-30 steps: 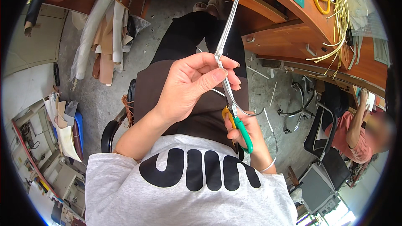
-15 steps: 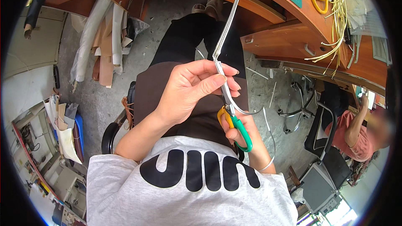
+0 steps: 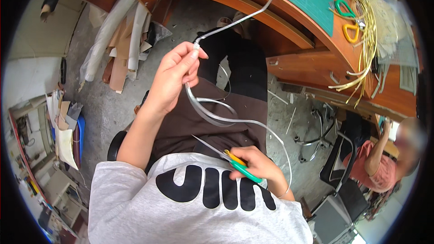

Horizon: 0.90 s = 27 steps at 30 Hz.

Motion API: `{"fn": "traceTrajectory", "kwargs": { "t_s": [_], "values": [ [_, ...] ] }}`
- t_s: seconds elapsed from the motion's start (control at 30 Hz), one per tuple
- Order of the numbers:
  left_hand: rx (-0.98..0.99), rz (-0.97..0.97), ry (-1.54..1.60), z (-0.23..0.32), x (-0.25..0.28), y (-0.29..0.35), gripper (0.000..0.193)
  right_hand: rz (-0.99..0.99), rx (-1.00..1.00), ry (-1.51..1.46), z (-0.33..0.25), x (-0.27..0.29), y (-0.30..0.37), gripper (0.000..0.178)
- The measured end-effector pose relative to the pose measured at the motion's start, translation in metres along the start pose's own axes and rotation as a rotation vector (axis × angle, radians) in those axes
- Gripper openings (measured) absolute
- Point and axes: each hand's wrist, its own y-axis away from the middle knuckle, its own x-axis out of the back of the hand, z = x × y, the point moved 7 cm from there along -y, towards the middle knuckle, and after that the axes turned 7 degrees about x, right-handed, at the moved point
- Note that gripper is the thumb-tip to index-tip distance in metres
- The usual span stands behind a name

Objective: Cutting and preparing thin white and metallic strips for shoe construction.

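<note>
My left hand (image 3: pixel 174 74) pinches a thin silver strip (image 3: pixel 239 19) above my lap. From the fingers, one stretch of the strip runs up and right over the desk edge. Below the hand, loose silver lengths (image 3: pixel 266 127) curve over the brown apron (image 3: pixel 212 131), one trailing down beside my right forearm. My right hand (image 3: pixel 260 162) is closed round a pair of scissors (image 3: pixel 245 171) with green and yellow handles, held low against my shirt. The blades point up and left, look closed, and are apart from the strip.
The wooden desk (image 3: pixel 303 63) carries a green cutting mat (image 3: pixel 298 0), a second pair of scissors (image 3: pixel 350 31) and a bundle of gold strips (image 3: pixel 368 40). Rolls of material (image 3: pixel 108 34) stand at the left. A co-worker (image 3: pixel 375 158) sits at the right near a black chair (image 3: pixel 343 162).
My left hand has moved left and up with the strip. The scissors, at the strip before, have come down toward my shirt and turned to point left. Loose lengths now spread over my lap.
</note>
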Motion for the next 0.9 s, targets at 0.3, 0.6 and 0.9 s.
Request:
{"fn": "traceTrajectory", "kwargs": {
  "t_s": [0.3,0.6,0.9],
  "values": [
    [-0.087,-0.177,-0.465,0.008,-0.021,0.034,0.019,0.316,-0.112,0.276,-0.02,0.07,-0.013,0.053],
    [-0.055,-0.239,-0.456,0.011,-0.026,0.036,0.019,0.199,-0.017,0.252,-0.036,0.072,-0.035,0.049],
    [-0.082,-0.159,-0.353,0.026,-0.047,0.053,0.025,0.59,0.318,-0.42,-0.037,0.058,-0.033,0.035]
  ]
}}
